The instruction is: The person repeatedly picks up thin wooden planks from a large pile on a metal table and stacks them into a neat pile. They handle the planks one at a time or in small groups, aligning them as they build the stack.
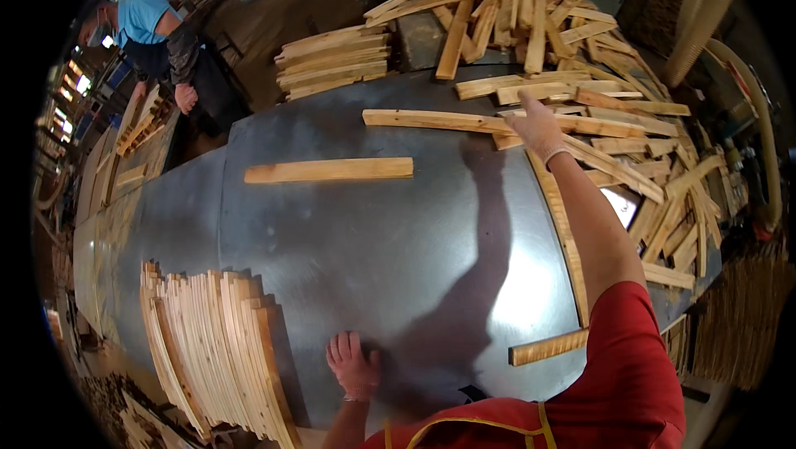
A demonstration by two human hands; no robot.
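Observation:
My left hand rests palm down on the grey metal tabletop, fingers spread, holding nothing. At full reach, my right hand is on a long wooden slat at the edge of a loose heap, its fingers over the slat. The fingertips partly hide behind the hand. One shorter slat lies alone to the left of it. Close to my left hand, a row of narrow wooden strips stands side by side.
A jumbled heap of slats covers the table's right side. Two strips form a corner, one long and one short. Stacked boards sit beyond the far edge. A co-worker in a blue shirt stands at the far left.

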